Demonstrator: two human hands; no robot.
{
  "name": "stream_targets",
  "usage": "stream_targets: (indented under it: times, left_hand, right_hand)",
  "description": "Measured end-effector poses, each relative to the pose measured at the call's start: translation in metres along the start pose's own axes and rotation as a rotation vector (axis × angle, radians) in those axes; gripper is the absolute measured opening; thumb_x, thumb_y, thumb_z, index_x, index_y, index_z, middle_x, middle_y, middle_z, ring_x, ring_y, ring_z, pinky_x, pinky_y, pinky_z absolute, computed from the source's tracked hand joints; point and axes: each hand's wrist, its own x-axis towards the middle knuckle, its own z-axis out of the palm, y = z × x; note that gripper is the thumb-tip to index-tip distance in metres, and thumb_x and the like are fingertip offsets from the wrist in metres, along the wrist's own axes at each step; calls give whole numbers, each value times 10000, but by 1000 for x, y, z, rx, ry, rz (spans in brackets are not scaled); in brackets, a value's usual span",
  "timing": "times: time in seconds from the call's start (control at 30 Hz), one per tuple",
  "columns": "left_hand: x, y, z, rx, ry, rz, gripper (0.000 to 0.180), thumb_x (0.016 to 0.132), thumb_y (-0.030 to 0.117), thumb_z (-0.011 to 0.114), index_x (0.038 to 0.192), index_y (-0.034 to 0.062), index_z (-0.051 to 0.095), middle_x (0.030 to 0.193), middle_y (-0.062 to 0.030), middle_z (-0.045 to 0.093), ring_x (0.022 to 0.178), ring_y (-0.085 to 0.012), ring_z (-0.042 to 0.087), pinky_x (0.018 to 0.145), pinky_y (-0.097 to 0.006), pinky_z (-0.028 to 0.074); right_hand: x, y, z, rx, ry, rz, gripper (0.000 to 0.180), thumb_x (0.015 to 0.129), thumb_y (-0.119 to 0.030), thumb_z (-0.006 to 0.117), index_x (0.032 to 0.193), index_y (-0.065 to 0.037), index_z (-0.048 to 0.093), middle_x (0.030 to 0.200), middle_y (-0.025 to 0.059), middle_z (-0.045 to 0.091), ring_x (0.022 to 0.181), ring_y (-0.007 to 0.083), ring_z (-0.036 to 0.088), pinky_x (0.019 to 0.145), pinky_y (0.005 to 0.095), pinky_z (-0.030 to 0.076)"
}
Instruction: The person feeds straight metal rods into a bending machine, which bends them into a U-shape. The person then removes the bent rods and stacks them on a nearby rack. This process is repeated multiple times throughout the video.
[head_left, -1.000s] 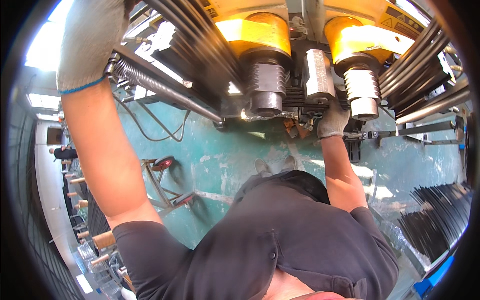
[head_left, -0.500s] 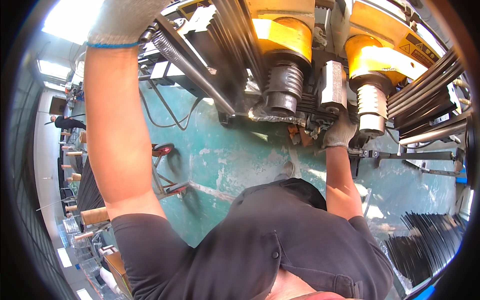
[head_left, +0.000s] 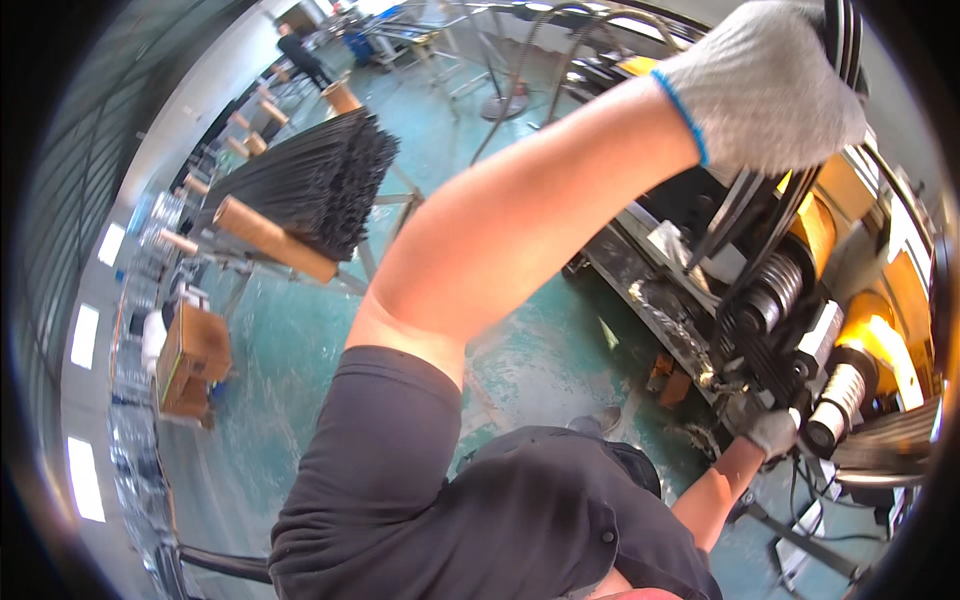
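Rods: slim, black [head_left: 848,42], at 2 o'clock, gathered in the left hand [head_left: 765,92]. They poke out above it and show again below, slanting toward the machine [head_left: 775,292]; lower ends lost among dark parts.
Left fingers: curled round the rods, back of the hand toward the view; fingertips hidden. Arm raised, likely because long pieces need a high hold to stay bunched.
Cuff: blue edge [head_left: 680,118] on a pale knit glove; probably worn against grime and rough metal.
Right hand: gloved [head_left: 773,433], low at 4 o'clock, next to the machine's lower parts. Fingers out of sight; cannot tell if spread, pressed together or pinching. Low placement suggests a reach for something at that level.
Metal block: pale top [head_left: 822,328], 3 o'clock, between two yellow drums [head_left: 880,325]; seems set there as part of the works.
Ribbed collar: shiny [head_left: 840,395], between 3 and 4 o'clock, at the end of the nearer drum; grooves perhaps for gripping or guiding stock.
Floor: worn green [head_left: 530,350]; brown pieces [head_left: 668,382] at 4 o'clock, reason unclear.
Rack load: black bundle [head_left: 340,175], 10 o'clock, lying lengthwise beside a cardboard tube [head_left: 275,238], which may serve as a soft side stop.
Box: brown cardboard [head_left: 200,340], 9 o'clock.
Co-worker: dark clothes [head_left: 302,58], 11 o'clock, far off.
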Motion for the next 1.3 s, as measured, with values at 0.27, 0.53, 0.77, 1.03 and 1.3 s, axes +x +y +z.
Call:
stream_targets:
  times: [0.27, 0.53, 0.77, 1.03, 1.3]
  left_hand:
    - [-225, 82, -133, -1174, 637, -947, 129, 885, 31, 728, 996, 35, 663, 803, 5, 644, 724, -91, 619, 626, -284, 510]
    - [-397, 245, -229, -729, 1188, -1392, 149, 987, 121, 702, 1094, 32, 646, 909, -61, 686, 851, -144, 676, 773, -315, 557]
    - [-417, 431, -321, -43, 1570, -1665, 210, 970, 91, 700, 1142, -3, 625, 918, -106, 717, 873, -188, 710, 820, -345, 575]
    - [-453, 573, -373, 298, 1961, -1559, 171, 933, 102, 729, 1068, 27, 657, 886, -102, 710, 846, -221, 710, 785, -372, 586]
    - [-515, 691, -486, 407, 2116, -1290, 138, 943, 73, 685, 1060, 11, 646, 857, -132, 689, 814, -253, 695, 758, -419, 580]
  right_hand:
    - [-61, -9, -10, -166, 38, -303, 392, 1001, -77, 503, 1323, -62, 726, 1270, 108, 751, 1048, 217, 742, 964, 281, 553]
    - [-99, -69, 102, -11, -619, -677, 503, 964, -194, 651, 1459, -116, 606, 1363, 39, 713, 1191, 229, 691, 1036, 346, 517]
    - [-248, -206, 161, 527, -1121, -175, 439, 998, -242, 746, 1316, 50, 671, 1230, 161, 736, 975, 210, 731, 860, 328, 618]
    - [-389, -323, 88, 683, -1395, -425, 405, 1008, -241, 746, 1227, 93, 680, 1081, 138, 732, 893, 191, 688, 781, 339, 581]
    - [-558, -441, 9, 813, -1488, -916, 522, 1009, -338, 722, 1340, 55, 630, 1188, 109, 720, 986, 189, 641, 934, 331, 502]
